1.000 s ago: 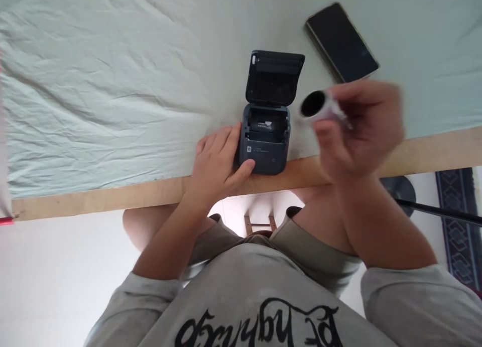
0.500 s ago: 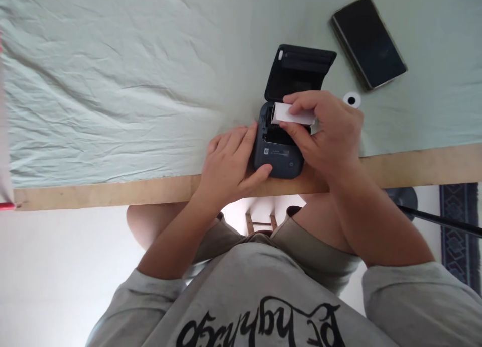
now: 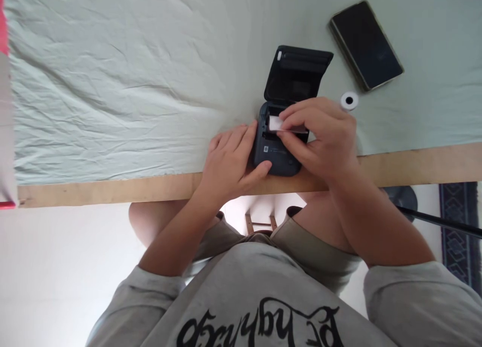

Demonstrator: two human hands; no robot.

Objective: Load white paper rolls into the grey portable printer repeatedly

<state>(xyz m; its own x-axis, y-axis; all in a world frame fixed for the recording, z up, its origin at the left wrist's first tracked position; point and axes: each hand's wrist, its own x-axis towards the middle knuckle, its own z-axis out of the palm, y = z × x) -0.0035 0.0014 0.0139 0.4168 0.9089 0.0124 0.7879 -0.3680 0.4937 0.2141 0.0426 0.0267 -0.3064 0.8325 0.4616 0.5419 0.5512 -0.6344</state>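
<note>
A small dark grey printer (image 3: 276, 156) stands near the table's front edge with its lid (image 3: 296, 76) swung open and upright. My left hand (image 3: 231, 161) grips the printer's left side, thumb along its front. My right hand (image 3: 322, 136) pinches a white paper roll (image 3: 276, 123) that lies in the printer's open compartment, fingers closed over most of it.
A black phone (image 3: 366, 44) lies at the back right on the pale green cloth (image 3: 131, 86). A small white ring with a dark hole (image 3: 349, 101) sits right of the printer. The table's wooden edge (image 3: 113, 191) runs across the front. A pink object (image 3: 5, 136) shows at the far left.
My right hand brought the roll from mid-air on the right over to the printer and lowered it into the open compartment. My left hand stayed on the printer.
</note>
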